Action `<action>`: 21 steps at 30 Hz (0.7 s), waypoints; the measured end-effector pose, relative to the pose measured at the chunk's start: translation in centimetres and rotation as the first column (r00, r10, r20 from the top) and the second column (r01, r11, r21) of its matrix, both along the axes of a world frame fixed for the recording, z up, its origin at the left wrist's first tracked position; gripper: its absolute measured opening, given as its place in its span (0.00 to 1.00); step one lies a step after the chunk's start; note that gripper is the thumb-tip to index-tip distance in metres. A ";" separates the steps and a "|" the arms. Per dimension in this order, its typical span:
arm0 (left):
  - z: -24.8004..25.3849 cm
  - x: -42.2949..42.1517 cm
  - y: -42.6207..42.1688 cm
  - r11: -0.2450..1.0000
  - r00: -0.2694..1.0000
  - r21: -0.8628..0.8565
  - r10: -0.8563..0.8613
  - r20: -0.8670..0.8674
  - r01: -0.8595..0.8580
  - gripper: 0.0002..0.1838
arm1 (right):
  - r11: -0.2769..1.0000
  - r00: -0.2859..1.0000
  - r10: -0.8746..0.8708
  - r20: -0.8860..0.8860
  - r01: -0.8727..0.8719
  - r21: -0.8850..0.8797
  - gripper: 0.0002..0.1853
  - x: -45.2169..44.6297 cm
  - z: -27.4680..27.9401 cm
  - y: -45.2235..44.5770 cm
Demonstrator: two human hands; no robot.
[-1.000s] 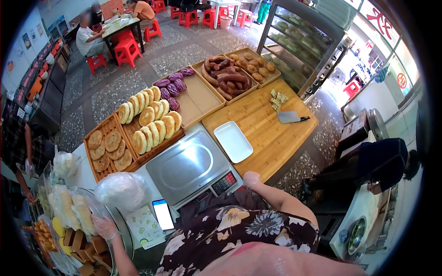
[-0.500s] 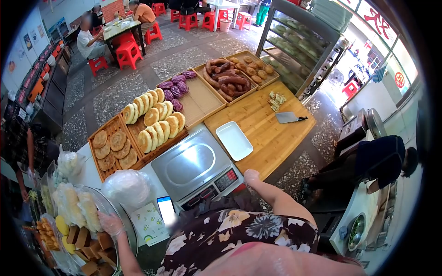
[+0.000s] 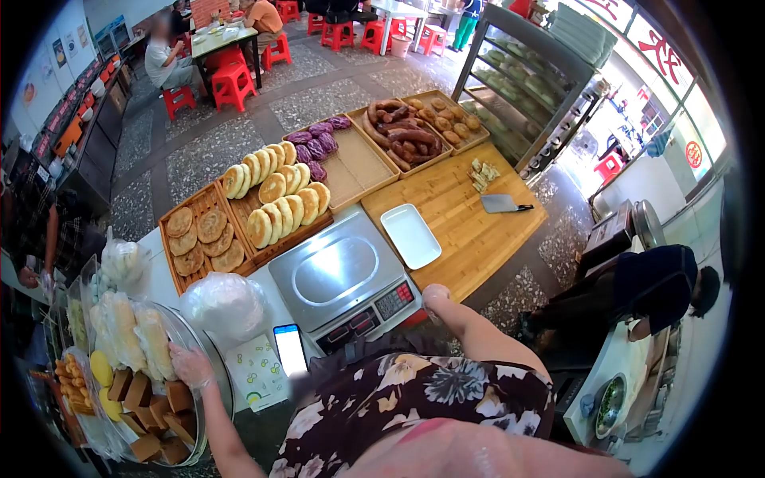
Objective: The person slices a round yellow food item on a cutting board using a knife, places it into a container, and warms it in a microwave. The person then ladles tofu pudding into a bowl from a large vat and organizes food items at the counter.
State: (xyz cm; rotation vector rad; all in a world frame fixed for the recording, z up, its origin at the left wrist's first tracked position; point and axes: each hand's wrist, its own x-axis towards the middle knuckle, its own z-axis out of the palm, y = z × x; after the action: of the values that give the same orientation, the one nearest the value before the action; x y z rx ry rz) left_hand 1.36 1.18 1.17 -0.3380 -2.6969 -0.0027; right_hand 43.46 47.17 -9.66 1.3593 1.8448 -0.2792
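Note:
My left hand (image 3: 192, 366), in a clear plastic glove, lies with fingers stretched out at the edge of a round tray (image 3: 213, 381), beside plastic-bagged pale food (image 3: 154, 342). Brown blocks of cake (image 3: 147, 418) lie just below it. My right hand (image 3: 435, 298), also gloved, is at the near edge of a wooden board (image 3: 478, 239), right of a digital scale (image 3: 339, 267). Its fingers are hard to make out. A white rectangular dish (image 3: 410, 237) sits on the board above that hand. A lit phone (image 3: 290, 350) lies between my hands.
Ahead are baskets of flat cakes (image 3: 213, 226), round buns (image 3: 272, 188), purple buns (image 3: 320, 143) and sausages (image 3: 402, 131). A cleaver (image 3: 500, 204) lies on the board. One person (image 3: 653, 279) bends at the right counter; another person's sleeve (image 3: 20, 211) shows at left.
The whole view has shifted slightly, so the baskets and scale appear a little lower and further right. Both hands keep nearly the same places.

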 end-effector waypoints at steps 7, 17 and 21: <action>-0.9 -0.4 -0.3 0.994 0.997 -0.092 0.051 -0.062 -0.057 0.32 | 0.997 0.999 0.037 0.032 -0.035 -0.063 0.23 -0.7 2.4 -0.8; -0.2 -0.1 0.3 0.997 0.998 -0.045 0.064 0.013 -0.064 0.33 | 0.999 0.999 0.020 0.040 -0.018 -0.042 0.17 -0.3 1.3 -0.5; -0.2 0.0 0.2 0.996 0.997 -0.054 0.074 0.010 -0.073 0.32 | 1.000 0.999 0.006 0.035 -0.005 -0.018 0.17 -0.1 1.0 -0.7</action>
State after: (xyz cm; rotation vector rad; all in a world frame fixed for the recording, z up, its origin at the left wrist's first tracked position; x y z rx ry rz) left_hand 1.35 1.42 0.96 -0.2552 -2.7233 0.0903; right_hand 43.37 46.50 -8.71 1.3385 1.8129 -0.2665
